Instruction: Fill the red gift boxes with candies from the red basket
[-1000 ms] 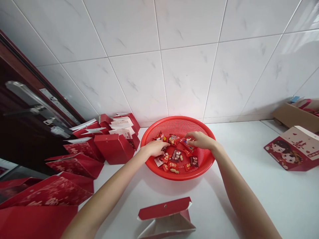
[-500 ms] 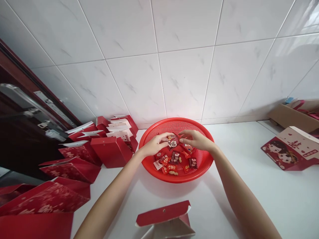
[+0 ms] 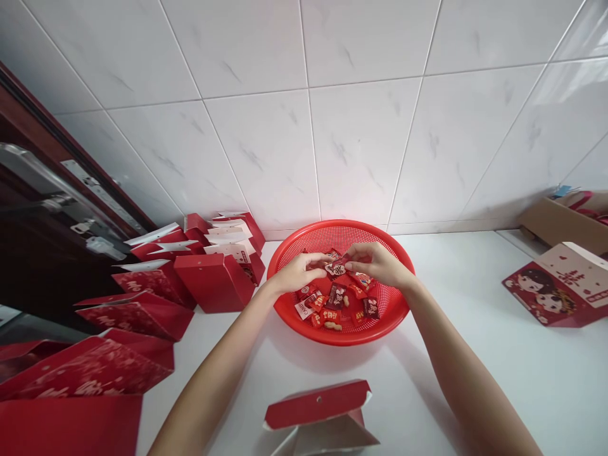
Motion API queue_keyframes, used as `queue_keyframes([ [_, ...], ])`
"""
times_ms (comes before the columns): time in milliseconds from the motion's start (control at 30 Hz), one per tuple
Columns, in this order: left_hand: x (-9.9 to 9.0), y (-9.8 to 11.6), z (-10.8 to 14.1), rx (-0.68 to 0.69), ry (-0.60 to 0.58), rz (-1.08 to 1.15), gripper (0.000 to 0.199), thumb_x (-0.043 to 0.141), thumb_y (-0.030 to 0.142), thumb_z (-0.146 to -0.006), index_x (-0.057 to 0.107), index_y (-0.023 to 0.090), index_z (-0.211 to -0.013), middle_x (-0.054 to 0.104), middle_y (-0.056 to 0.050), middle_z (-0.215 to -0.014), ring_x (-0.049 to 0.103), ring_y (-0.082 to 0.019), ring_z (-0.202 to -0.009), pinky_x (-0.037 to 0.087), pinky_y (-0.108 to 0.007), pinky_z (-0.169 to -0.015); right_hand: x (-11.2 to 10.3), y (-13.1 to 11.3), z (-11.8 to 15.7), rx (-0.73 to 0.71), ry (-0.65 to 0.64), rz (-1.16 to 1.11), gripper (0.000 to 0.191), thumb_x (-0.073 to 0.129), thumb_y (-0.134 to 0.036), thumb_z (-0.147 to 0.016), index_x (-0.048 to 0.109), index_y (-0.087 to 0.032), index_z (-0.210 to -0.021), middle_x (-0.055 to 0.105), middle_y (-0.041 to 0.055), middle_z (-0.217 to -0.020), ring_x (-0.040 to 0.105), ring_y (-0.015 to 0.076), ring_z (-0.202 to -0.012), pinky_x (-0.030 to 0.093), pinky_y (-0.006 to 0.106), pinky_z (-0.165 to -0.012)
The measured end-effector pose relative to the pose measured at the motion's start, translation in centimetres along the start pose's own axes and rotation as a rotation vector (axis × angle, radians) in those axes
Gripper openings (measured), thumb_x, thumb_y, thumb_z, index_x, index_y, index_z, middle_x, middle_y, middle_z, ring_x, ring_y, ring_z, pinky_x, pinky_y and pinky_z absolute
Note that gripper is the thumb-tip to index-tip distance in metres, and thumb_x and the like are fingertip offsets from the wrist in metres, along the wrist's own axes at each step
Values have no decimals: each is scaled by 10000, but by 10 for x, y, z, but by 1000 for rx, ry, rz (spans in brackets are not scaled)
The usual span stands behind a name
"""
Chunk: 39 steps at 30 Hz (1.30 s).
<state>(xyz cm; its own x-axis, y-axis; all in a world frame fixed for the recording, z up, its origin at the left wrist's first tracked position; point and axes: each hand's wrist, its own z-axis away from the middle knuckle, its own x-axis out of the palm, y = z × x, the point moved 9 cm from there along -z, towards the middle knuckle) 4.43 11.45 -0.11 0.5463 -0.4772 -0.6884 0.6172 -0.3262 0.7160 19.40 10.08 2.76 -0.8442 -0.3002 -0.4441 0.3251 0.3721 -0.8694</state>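
Observation:
Both my hands reach into a red plastic basket point(image 3: 280, 308) holding wrapped candies and a few peanuts in shells. My right hand point(image 3: 379, 263) pinches a dark red wrapped candy point(image 3: 336, 268) with white lettering, thumb and fingers at its right end. At the candy's left edge, my left hand point(image 3: 299, 272) curls its thumb and fingers around it; the exact contact is partly hidden. Below them lie a brown candy packet point(image 3: 337, 296), orange-red packets point(image 3: 330, 316), a white packet marked CANDY point(image 3: 303, 309) and a peanut point(image 3: 333, 326).
Several red paper gift boxes point(image 3: 213, 282) stand in rows on the left. One box with its top unclosed point(image 3: 318, 405) stands nearest me. To the right are a printed gift box point(image 3: 553, 288) and a cardboard carton point(image 3: 546, 221). A tiled wall point(image 3: 361, 158) rises behind.
The right hand has moved slightly in toward the left and closed on the candy, which has turned a little. The view has shifted slightly. The boxes stay put.

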Motion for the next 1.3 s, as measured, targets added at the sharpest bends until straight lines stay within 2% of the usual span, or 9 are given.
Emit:
queue_keyframes([
  [133, 3, -25, 0, -228, -83, -386, 465, 578, 103, -860, 711, 169, -1301, 769, -113, -1205, 723, -280, -1111, 567, -335, -933, -2, 10, -1, 68, 58, 141, 82, 629, -214, -882, 699, -181, -854, 748, 36, -846, 697, 200, -807, 560, 325, -779],
  [267, 10, -37, 4, -328, -185, -533, 377, 657, 56, -748, 782, 204, -1071, 778, -101, -1076, 737, -309, -1027, 569, -331, -828, -1, 12, -1, 80, 41, 205, 103, 615, -182, -885, 718, -185, -878, 759, 30, -853, 701, 198, -820, 544, 312, -785],
  [467, 14, -36, 7, -401, -255, -654, 440, 752, 57, -680, 748, 190, -1100, 748, -139, -1174, 737, -322, -1033, 566, -309, -766, 3, 11, -2, 44, 0, 257, 100, 627, -190, -880, 718, -193, -839, 768, 31, -844, 710, 209, -807, 532, 326, -778],
  [667, 11, -28, 5, -371, -212, -657, 482, 778, 152, -753, 716, 184, -1230, 751, -142, -1184, 710, -323, -1129, 558, -307, -836, 2, 13, -2, 85, 8, 246, 147, 604, -145, -884, 742, -198, -878, 786, 36, -866, 733, 220, -845, 549, 326, -796],
  [833, 11, -20, 5, -294, -163, -617, 311, 730, 216, -839, 768, 228, -1147, 785, -75, -1065, 705, -280, -1139, 529, -273, -875, 3, 10, -1, 103, -9, 292, 167, 591, -114, -878, 731, -196, -840, 774, 23, -811, 721, 196, -766, 546, 312, -774],
  [967, 11, -19, 6, -261, -119, -589, 267, 667, 187, -872, 778, 239, -1108, 789, -64, -1060, 718, -268, -1102, 521, -276, -833, 12, 10, 3, 102, -97, 366, 163, 591, -153, -909, 750, -190, -915, 787, 47, -892, 728, 214, -829, 536, 309, -764],
  [1100, 10, -19, 6, -239, -86, -563, 247, 612, 159, -884, 777, 250, -1044, 792, -59, -1032, 739, -256, -1021, 512, -276, -765, 28, 14, 11, 119, -258, 451, 214, 592, -176, -935, 768, -201, -1054, 790, 70, -1055, 723, 238, -967, 531, 315, -812],
  [1200, 8, -19, 5, -237, -57, -553, 238, 585, 152, -895, 771, 237, -1017, 793, -76, -994, 747, -267, -976, 517, -294, -769, 37, 21, 17, 180, -368, 533, 228, 602, -203, -945, 775, -204, -1094, 789, 85, -1062, 704, 266, -1026, 526, 332, -848],
  [1300, 7, -18, 4, -235, -40, -539, 279, 538, 168, -939, 763, 220, -1096, 796, -105, -1041, 750, -280, -997, 531, -314, -801, 38, 23, 19, 207, -388, 589, 245, 634, -201, -921, 786, -214, -1112, 790, 94, -1038, 682, 291, -1045, 514, 352, -863],
])
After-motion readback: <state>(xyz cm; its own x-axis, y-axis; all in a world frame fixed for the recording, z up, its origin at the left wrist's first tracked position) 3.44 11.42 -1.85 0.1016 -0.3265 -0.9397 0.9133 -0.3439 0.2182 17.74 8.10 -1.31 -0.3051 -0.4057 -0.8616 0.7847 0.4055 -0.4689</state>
